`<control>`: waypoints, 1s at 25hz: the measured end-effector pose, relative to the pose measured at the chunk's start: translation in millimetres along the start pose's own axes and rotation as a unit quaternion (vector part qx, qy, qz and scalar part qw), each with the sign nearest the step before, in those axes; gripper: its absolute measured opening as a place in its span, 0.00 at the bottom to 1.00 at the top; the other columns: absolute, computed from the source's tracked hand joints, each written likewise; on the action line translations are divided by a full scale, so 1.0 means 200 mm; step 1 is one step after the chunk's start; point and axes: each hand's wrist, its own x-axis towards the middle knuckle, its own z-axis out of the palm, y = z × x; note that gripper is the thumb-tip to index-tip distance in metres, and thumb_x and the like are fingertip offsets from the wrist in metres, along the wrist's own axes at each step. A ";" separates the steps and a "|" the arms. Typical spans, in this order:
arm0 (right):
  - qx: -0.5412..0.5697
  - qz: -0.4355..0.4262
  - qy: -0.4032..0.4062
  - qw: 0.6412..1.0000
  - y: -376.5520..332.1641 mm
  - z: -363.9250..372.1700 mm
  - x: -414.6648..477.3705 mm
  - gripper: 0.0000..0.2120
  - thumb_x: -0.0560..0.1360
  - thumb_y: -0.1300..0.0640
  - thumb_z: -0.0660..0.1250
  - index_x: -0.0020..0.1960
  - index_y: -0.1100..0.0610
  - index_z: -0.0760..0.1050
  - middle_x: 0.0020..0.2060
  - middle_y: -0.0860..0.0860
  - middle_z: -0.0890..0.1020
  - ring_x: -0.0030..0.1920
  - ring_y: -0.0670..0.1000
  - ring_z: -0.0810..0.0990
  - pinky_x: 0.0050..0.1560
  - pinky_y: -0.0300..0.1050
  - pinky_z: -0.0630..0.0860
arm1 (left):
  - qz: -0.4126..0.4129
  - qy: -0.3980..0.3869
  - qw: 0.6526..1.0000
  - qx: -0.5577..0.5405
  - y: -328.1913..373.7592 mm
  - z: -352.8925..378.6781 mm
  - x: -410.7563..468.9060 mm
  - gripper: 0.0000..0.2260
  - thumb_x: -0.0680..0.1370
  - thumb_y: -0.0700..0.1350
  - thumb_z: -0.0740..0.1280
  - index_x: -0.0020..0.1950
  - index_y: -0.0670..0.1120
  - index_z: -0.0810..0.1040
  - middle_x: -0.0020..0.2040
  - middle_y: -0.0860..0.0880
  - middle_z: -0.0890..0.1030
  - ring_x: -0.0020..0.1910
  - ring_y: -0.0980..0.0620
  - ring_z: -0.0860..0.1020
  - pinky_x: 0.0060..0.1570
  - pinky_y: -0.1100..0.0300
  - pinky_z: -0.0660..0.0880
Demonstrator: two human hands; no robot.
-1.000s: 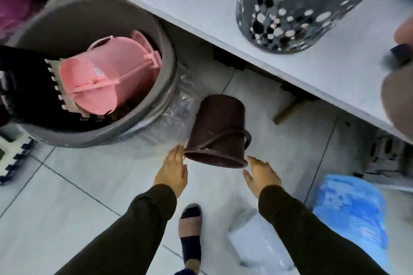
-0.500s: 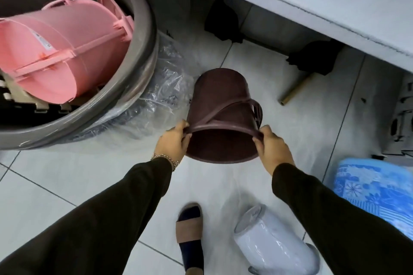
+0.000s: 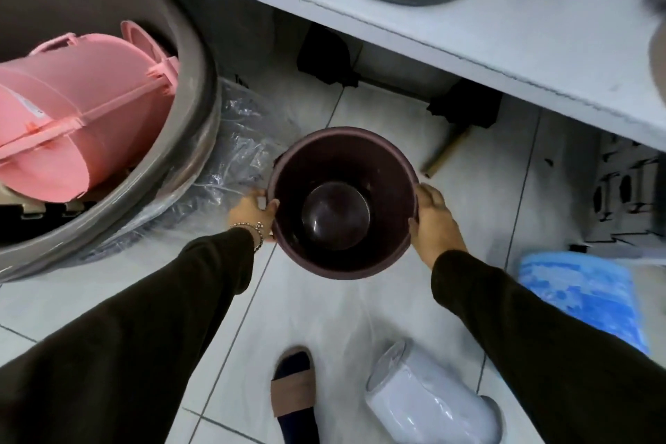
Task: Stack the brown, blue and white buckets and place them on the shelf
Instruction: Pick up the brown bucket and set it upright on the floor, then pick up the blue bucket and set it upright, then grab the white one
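A: Head view, nearest item first: what lies at the person's feet?

B: White bucket [image 3: 429, 400], on its side on the floor, wrapped in clear film, long axis running from lower right to upper left. It sits below the right forearm. Blue bucket [image 3: 584, 299] lies just beyond it at the right edge, also on the floor.

A: Which hand is nearer to those two?

B: Right hand [image 3: 432, 223]. Both buckets lie to the right of and behind it, toward the person. Left hand [image 3: 252, 213] is well apart from them.

A: State of the hands?

B: Each is closed on the rim of the brown bucket [image 3: 342, 202], one at either side. The bucket is upright, mouth facing the camera, base visible inside.

A: Position relative to the shelf [image 3: 504, 40]?

B: Below and in front of its edge, over the floor tiles. Whether the bucket rests on the floor or is held clear cannot be determined.

A: Judgement for the coming move?

B: The open mouth faces up, so nesting is likely from above; the right hand is better placed to fetch.
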 end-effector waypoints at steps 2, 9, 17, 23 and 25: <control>0.010 -0.006 0.006 1.000 0.01 0.03 -0.03 0.29 0.79 0.62 0.61 0.78 0.54 0.58 0.78 0.53 0.59 0.68 0.58 0.75 0.69 0.51 0.71 | -0.062 -0.013 0.994 -0.085 0.00 0.01 0.03 0.16 0.80 0.45 0.63 0.67 0.45 0.69 0.60 0.38 0.80 0.52 0.37 0.83 0.49 0.42 0.81; -0.040 -0.020 0.002 0.999 0.06 -0.10 -0.11 0.30 0.82 0.52 0.58 0.80 0.55 0.51 0.80 0.52 0.56 0.79 0.55 0.57 0.76 0.53 0.61 | 0.188 0.075 0.943 0.265 0.08 0.03 -0.24 0.29 0.77 0.50 0.63 0.75 0.42 0.61 0.72 0.38 0.67 0.71 0.36 0.67 0.71 0.44 0.65; -0.061 -0.029 -0.012 0.998 0.48 -0.46 -0.60 0.32 0.81 0.51 0.58 0.80 0.55 0.50 0.81 0.52 0.53 0.80 0.54 0.52 0.79 0.53 0.51 | 0.365 0.000 0.849 0.381 0.16 0.45 -0.91 0.25 0.78 0.49 0.59 0.76 0.49 0.61 0.78 0.49 0.63 0.79 0.46 0.55 0.78 0.47 0.50; -0.072 0.038 -0.036 0.996 1.23 -0.59 -1.01 0.33 0.77 0.57 0.62 0.79 0.57 0.53 0.80 0.53 0.54 0.80 0.55 0.53 0.79 0.55 0.51 | 0.380 -0.044 0.835 0.395 0.05 1.09 -1.31 0.23 0.78 0.48 0.58 0.74 0.50 0.63 0.71 0.46 0.72 0.76 0.48 0.64 0.78 0.51 0.50; -0.079 0.082 -0.049 0.992 1.50 -0.58 -1.14 0.36 0.75 0.60 0.63 0.79 0.57 0.53 0.80 0.52 0.53 0.80 0.54 0.53 0.79 0.54 0.51 | 0.372 -0.071 0.838 0.394 -0.02 1.34 -1.40 0.23 0.79 0.48 0.58 0.74 0.51 0.64 0.71 0.47 0.73 0.75 0.49 0.65 0.78 0.53 0.50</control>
